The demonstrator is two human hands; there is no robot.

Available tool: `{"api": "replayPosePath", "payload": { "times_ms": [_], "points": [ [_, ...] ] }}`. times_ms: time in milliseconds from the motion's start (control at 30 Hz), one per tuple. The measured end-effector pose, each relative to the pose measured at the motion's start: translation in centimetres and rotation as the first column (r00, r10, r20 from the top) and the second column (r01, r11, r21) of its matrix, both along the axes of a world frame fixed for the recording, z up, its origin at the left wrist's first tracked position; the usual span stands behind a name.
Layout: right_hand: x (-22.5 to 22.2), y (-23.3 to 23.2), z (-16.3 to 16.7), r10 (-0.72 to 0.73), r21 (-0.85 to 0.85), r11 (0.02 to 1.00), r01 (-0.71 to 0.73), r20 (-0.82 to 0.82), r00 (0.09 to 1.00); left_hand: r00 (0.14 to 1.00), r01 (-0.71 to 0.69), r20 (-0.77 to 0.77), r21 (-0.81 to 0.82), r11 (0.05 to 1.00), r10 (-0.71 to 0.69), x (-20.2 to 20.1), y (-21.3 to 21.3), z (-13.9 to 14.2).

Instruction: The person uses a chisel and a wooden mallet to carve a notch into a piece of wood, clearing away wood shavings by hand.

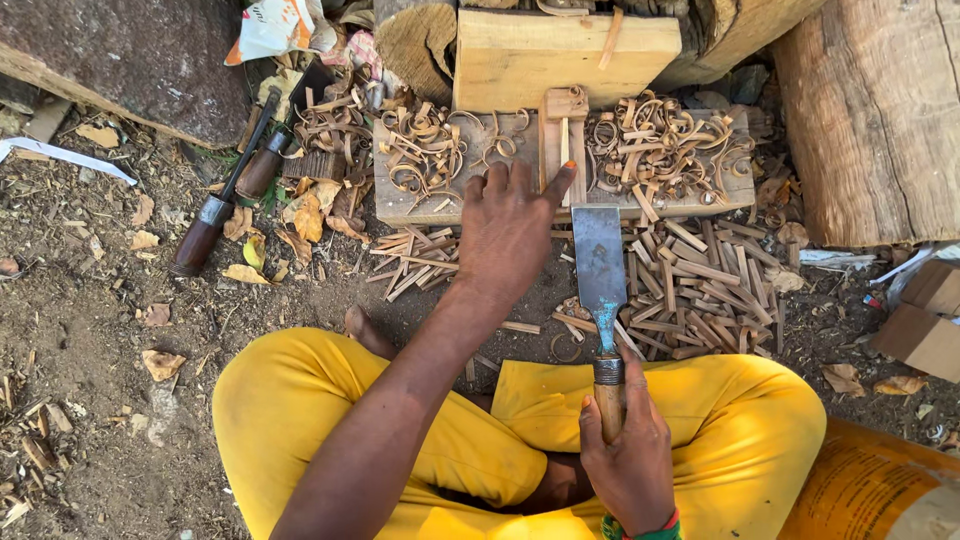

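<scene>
My right hand [632,452] grips the wooden handle of a broad flat chisel [599,268], blade pointing away toward a low wooden board [400,205]. My left hand [507,228] rests on the board's near edge, fingers spread, thumb touching a thin wooden strip [564,150] standing on the board. Curled wood shavings [655,145] cover the board on both sides of the strip. I sit cross-legged in yellow trousers [300,420].
Cut wooden sticks [695,280] lie piled on the dirt before the board. Two dark-handled chisels [215,215] lie at left. A pale wood block [560,55] and a big log [875,110] stand behind and right. A cardboard box [925,320] sits far right.
</scene>
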State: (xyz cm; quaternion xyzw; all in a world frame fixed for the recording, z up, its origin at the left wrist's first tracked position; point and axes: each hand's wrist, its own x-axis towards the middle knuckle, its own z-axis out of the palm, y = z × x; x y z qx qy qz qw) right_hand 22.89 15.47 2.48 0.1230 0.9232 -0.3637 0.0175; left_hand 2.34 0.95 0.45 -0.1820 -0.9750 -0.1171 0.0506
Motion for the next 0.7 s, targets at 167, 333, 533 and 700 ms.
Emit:
{"api": "replayPosePath", "payload": {
  "times_ms": [167, 333, 533, 700],
  "points": [
    [0.4, -0.8, 0.9, -0.023, -0.051, 0.998, 0.020, -0.061, 0.998, 1.000, 0.007, -0.022, -0.013, 1.000, -0.007, 0.4, 0.4, 0.0],
    [0.2, -1.2, 1.2, -0.071, -0.022, 0.997, 0.073, 0.067, 0.995, 0.999, 0.000, -0.037, -0.031, 1.000, -0.001, 0.3, 0.4, -0.3],
    [0.2, -1.5, 1.7, -0.038, -0.022, 0.999, 0.038, -0.022, 0.999, 1.000, 0.005, -0.002, -0.043, 0.999, -0.005, 0.3, 0.6, -0.8],
    [-0.1, -1.7, 1.7, -0.054, -0.031, 0.998, 0.055, 0.034, 0.998, 1.000, 0.010, 0.018, -0.040, 0.999, -0.010, 0.1, 0.7, -0.9]
  ]
}}
